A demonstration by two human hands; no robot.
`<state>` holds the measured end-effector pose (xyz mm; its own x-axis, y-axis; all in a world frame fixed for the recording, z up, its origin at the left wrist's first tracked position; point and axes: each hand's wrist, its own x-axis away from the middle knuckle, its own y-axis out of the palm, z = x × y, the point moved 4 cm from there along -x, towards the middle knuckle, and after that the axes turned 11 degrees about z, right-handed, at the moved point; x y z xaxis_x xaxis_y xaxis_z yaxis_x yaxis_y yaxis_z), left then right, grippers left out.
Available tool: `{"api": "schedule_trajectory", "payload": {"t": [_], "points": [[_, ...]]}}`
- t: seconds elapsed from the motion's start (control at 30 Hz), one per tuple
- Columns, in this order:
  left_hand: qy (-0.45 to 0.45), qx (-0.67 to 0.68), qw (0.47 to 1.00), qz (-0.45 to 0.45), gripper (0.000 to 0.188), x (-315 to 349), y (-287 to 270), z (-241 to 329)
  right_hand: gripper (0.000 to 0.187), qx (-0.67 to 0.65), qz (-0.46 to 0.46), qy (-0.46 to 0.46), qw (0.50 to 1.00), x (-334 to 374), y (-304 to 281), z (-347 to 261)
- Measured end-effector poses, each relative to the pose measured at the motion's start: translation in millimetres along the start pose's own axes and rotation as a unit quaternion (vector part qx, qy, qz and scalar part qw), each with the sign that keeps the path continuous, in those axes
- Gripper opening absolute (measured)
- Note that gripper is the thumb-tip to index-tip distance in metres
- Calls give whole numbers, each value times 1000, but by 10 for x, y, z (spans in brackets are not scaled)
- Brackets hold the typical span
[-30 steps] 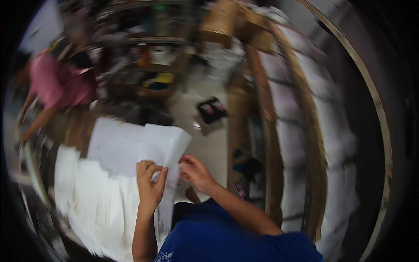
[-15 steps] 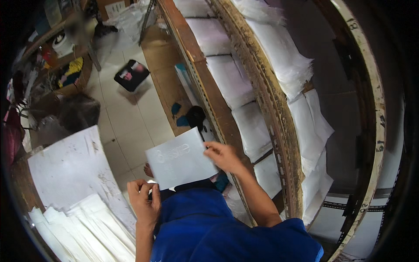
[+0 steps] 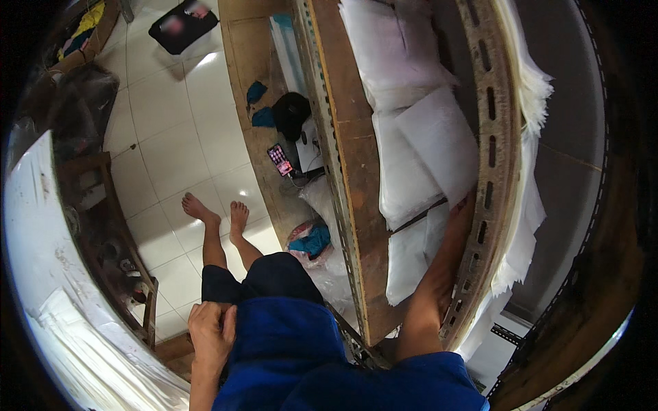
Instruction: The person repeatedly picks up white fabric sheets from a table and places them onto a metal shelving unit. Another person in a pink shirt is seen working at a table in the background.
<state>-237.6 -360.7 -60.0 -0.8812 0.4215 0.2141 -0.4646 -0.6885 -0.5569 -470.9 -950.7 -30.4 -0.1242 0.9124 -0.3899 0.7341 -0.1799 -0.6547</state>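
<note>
My right arm reaches into the shelf at the right, and my right hand [image 3: 460, 214] is in shadow at the near edge of a frosted plastic sheet [image 3: 439, 140]. Its fingers are hidden, so the grip does not show. That sheet lies askew over a stack of similar sheets [image 3: 406, 175]. Close to my lap, over the dark shorts, my left hand [image 3: 212, 331] is curled closed with its back upward and nothing visible in it.
A slotted metal upright [image 3: 491, 144] stands right beside my right arm. Further sheets [image 3: 411, 264] lie nearer on the shelf. A phone [image 3: 279, 159] with a cable and a black cap [image 3: 291, 115] rest on the lower board. At left is a white board [image 3: 41, 226] bearing white material.
My right hand has carried the sheet from in front of me to the right, onto the shelf stack. The view has swung right and down. My left hand stays curled near my lap.
</note>
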Motion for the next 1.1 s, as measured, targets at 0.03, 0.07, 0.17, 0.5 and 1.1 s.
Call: {"api": "schedule_trajectory", "payload": {"t": [0.03,0.07,0.17,0.5,1.1], "points": [[-3,-6,1000,-11,14,49,75,-37,33,-101,26,96,990,-41,27,192],[-10,-13,1000,-19,15,77,139,-55,29,-116,30,110,987,-96,16,311],[-33,-32,998,-30,16,134,256,-89,19,-171,43,158,972,-130,120,270],[-77,-44,996,-23,14,320,368,-268,22,-77,72,226,969,-334,248,602],[-73,-54,996,-4,11,566,238,-246,22,-6,99,188,977,-364,342,1118]]}}
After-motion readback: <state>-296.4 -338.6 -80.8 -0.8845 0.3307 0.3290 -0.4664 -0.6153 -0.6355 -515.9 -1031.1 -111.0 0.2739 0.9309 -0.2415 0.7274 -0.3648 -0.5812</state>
